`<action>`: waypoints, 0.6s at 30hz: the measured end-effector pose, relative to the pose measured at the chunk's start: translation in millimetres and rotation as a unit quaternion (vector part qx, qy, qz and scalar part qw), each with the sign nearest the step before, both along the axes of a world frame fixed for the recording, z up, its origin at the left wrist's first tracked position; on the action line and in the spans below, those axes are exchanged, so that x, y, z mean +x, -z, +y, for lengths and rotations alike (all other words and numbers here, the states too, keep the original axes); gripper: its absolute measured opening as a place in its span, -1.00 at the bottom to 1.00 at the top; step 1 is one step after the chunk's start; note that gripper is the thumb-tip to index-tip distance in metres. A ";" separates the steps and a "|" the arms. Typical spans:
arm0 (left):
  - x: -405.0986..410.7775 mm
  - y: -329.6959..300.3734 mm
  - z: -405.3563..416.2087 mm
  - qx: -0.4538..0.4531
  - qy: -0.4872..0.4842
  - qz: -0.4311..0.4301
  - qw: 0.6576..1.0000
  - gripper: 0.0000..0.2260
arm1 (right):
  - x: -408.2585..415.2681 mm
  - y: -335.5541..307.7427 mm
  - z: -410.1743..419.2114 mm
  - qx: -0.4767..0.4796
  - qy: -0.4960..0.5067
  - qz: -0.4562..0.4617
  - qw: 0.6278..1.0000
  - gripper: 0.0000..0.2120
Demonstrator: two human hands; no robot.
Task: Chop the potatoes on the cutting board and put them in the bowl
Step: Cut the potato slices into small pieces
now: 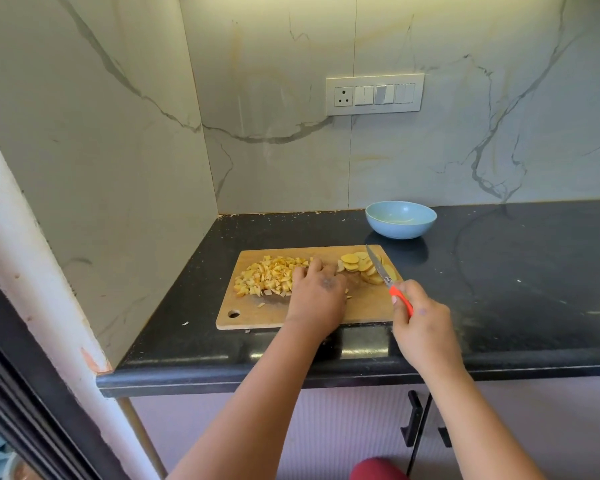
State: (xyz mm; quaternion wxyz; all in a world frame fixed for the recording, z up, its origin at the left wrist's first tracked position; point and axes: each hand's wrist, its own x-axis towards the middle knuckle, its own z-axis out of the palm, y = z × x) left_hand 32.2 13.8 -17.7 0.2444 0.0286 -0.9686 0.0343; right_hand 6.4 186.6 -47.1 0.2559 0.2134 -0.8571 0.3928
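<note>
So the potatoes are in two lots on the wooden cutting board (pixel 368 308). There's a pile of diced potato (pixel 269 275) on the board's left half, and a little fan of round potato slices (pixel 355 263) overlapping each other at the far right corner. A few stray bits sit near the board's middle and front.

The left hand (pixel 317 296) lies palm-down on the board between the two lots, fingers fairly straight and pointing away, fingertips right at the edge of the diced pile. It's not gripping anything.

The right hand (pixel 421 323) is wrapped round the orange handle of a small knife (pixel 383 271), and the blade angles up and away over the slices. Can't tell if it actually touches them.

The light blue bowl (pixel 400 220) sits behind the board's right end, near it but apart, on the black countertop (pixel 516 289). Marble-look wall behind, with a white switch panel (pixel 374 94).
</note>
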 end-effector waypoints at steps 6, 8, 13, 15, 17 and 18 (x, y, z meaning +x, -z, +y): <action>8.1 2.6 -12.2 0.041 -0.028 0.002 0.999 -0.82 | -0.3 1.7 -1.6 0.013 -0.001 0.004 1.000 -0.85; 9.9 2.6 -15.3 0.083 -0.015 -0.014 0.996 -0.80 | -0.4 1.9 -1.6 0.014 -0.003 0.013 1.000 -0.86; 16.2 -0.1 -14.4 0.100 0.016 -0.026 0.995 -0.82 | -0.5 3.1 -1.7 0.014 -0.005 0.019 1.000 -0.86; 15.1 -0.8 -14.7 0.135 0.027 -0.023 0.990 -0.88 | -0.6 3.0 -2.0 0.013 -0.006 0.018 1.000 -0.86; 12.8 -1.9 -16.1 0.159 0.035 -0.026 0.986 -0.92 | -0.5 3.4 -2.2 0.011 -0.007 0.017 1.000 -0.86; 11.8 -2.8 -16.5 0.170 0.036 -0.030 0.984 -0.92 | -0.2 3.6 -2.3 0.012 -0.008 0.018 1.000 -0.86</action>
